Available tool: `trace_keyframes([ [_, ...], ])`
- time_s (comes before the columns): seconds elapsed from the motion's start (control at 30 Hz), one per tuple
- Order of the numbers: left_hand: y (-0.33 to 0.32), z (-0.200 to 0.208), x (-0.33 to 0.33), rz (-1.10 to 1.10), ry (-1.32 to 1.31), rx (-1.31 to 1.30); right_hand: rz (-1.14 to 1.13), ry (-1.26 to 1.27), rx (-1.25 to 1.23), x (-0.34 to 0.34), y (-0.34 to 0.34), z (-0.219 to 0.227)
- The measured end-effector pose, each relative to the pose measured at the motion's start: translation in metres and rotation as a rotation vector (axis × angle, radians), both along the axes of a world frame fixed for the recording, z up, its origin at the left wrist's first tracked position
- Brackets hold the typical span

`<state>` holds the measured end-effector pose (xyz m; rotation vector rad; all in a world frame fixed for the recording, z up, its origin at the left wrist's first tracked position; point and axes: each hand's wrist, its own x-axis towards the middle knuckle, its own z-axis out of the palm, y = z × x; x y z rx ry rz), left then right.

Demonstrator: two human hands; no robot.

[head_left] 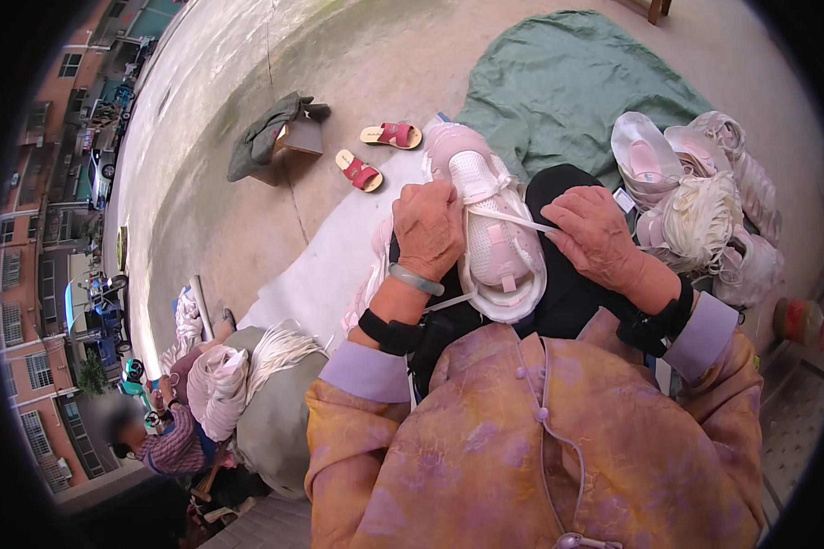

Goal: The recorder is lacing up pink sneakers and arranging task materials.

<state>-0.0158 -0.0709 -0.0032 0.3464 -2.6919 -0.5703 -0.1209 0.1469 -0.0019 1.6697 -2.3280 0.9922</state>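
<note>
Head view looks down on a bare concrete yard (366,55) outdoors, with brick buildings curving along the left rim. A green cloth (568,82) lies spread on the ground ahead, and a white sheet (339,265) runs from it toward the person's lap. A heap of pale pink shoe uppers (705,201) sits at the right, just beside the right arm. At lower left, a grey sack (279,421) holds bundled white laces. Farther off lie a cardboard box (295,139) under a grey garment and two red sandals (375,154). On the lap, between both hands, rests a pink-and-white shoe (490,229). The left hand (428,229) is closed around the shoe's left edge. The right hand (597,236) pinches a white lace (522,221) pulled taut across the shoe.
</note>
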Motion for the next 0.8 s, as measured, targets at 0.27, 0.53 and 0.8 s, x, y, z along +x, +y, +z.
trace_keyframes([
  [0.27, -0.027, 0.013, -0.008, -0.022, -0.008, 0.645, 0.009, -0.133, 0.048, 0.008, -0.025, -0.009],
  [0.53, -0.03, 0.012, -0.003, -0.057, 0.116, 1.291, 0.056, -1.218, 0.271, 0.015, 0.043, 0.025],
  [0.8, -0.015, -0.009, 0.0, -0.066, 0.019, 1.41, -0.204, -1.66, 0.535, 0.011, 0.224, -0.018],
])
